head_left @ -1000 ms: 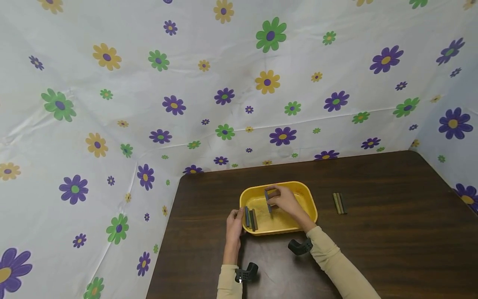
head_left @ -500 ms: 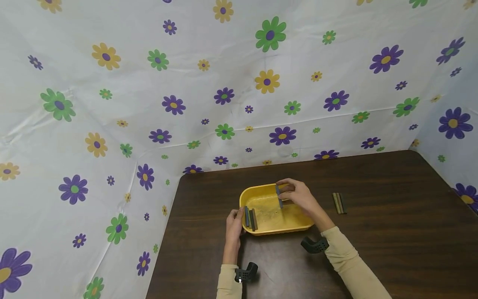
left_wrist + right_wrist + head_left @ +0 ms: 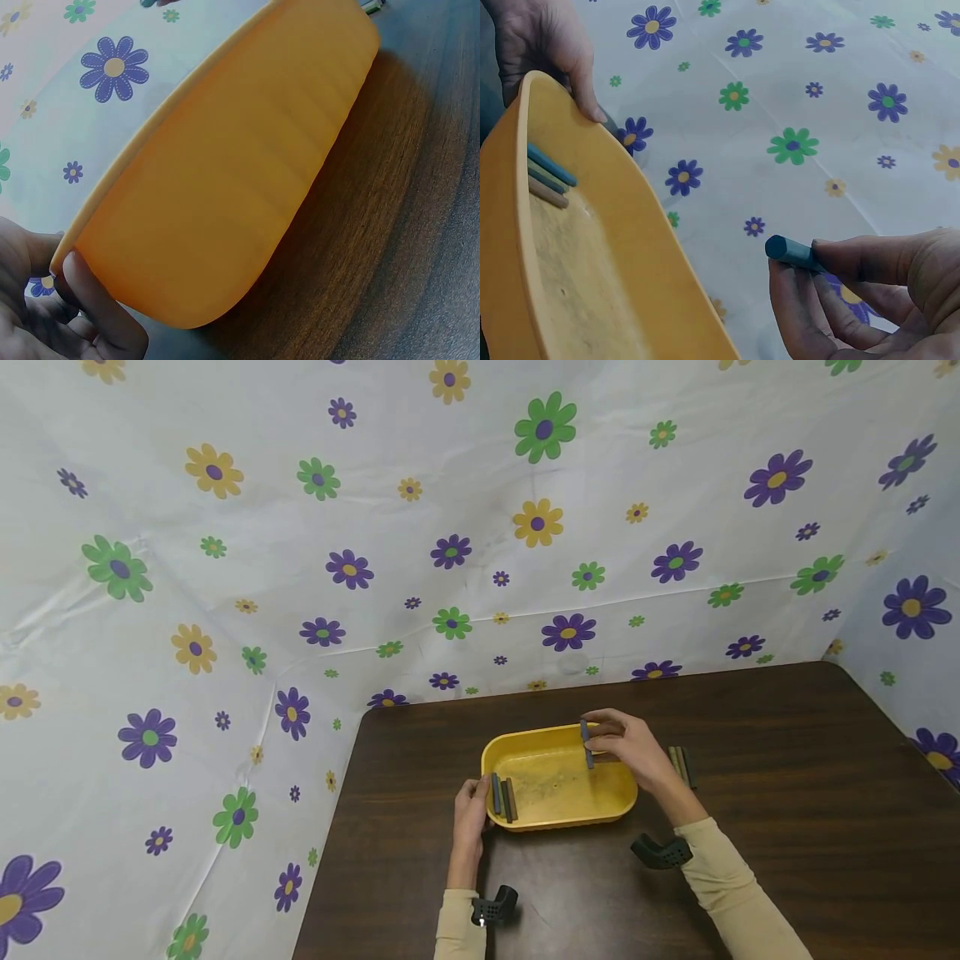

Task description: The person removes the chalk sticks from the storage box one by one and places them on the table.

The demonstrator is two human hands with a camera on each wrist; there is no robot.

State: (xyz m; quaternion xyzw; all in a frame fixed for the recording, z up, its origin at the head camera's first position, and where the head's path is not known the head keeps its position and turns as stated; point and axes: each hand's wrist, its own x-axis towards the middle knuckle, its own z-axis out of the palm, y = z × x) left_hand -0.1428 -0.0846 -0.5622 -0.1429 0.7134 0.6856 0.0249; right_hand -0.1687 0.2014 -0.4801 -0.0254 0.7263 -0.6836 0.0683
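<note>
My right hand [image 3: 633, 752] pinches a blue chalk stick [image 3: 587, 743] between thumb and fingers, above the right part of a yellow plastic tub [image 3: 558, 785]. In the right wrist view the end of this chalk stick [image 3: 777, 247] looks six-sided. My left hand [image 3: 470, 814] grips the tub's left end; in the left wrist view its fingers [image 3: 101, 300] bend over the rim. Against the tub's left wall, several sticks lie side by side: a blue stick [image 3: 496, 794], a brown stick [image 3: 512, 799] and dark or greenish ones between.
Right of the tub, a few olive and dark sticks [image 3: 682, 766] lie on the dark wooden table [image 3: 787, 793], partly behind my right wrist. A white flowered sheet [image 3: 480, 527] hangs behind the table. Dusty smudges mark the tub's floor.
My right hand has moved right and away from me with the blue chalk stick, from the tub's middle to its right part. My left hand and the tub stay in place.
</note>
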